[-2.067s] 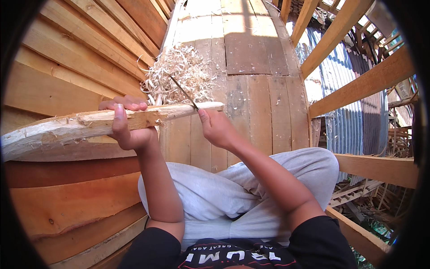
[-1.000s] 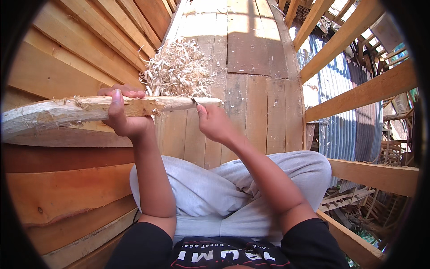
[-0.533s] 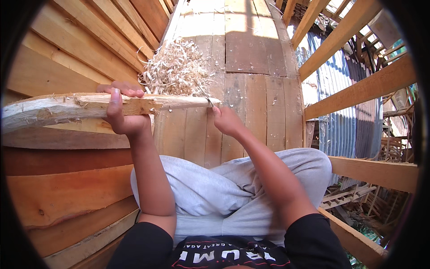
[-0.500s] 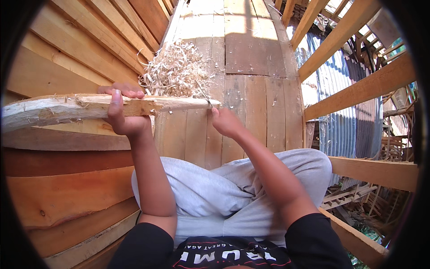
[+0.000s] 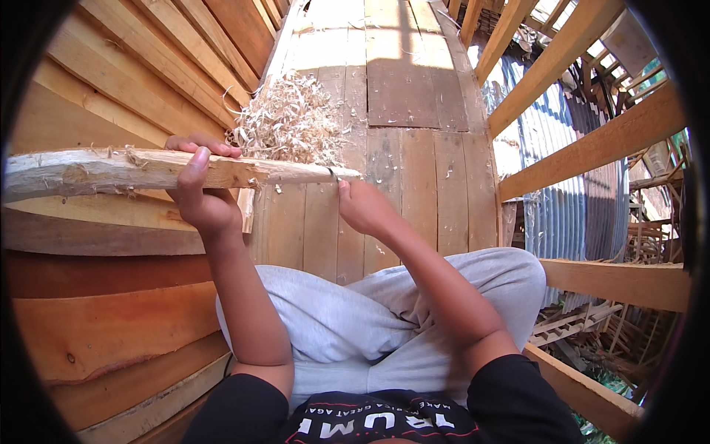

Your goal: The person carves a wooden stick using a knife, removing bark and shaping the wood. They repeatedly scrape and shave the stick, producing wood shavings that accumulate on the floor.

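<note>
I see a plank floor (image 5: 414, 170) of weathered boards running away from me, hemmed on the left by a curved wall of stacked timber planks (image 5: 111, 81) and on the right by slanting wooden beams (image 5: 584, 148) with corrugated metal sheeting (image 5: 569, 214) behind them; sunlight falls across the far boards. Near me the lap is covered by grey trousers (image 5: 347, 325), and below that a black shirt whose lower edge is cut off by the frame. A long rough wooden stick (image 5: 148, 169) lies level across the left half of the view, its thick end running out of sight at the left rim and its thinned tip reaching the middle. Beyond it, on the floor by the wall, sits a heap of pale wood shavings (image 5: 292, 126), partly screened by the stick. My left hand (image 5: 200, 189) is wrapped round the stick, fingers over the top and thumb up its near face. My right hand (image 5: 366, 211) is closed just under the tip on a small tool; only a thin dark sliver of blade (image 5: 332, 175) shows against the wood, too small to make out further.
</note>
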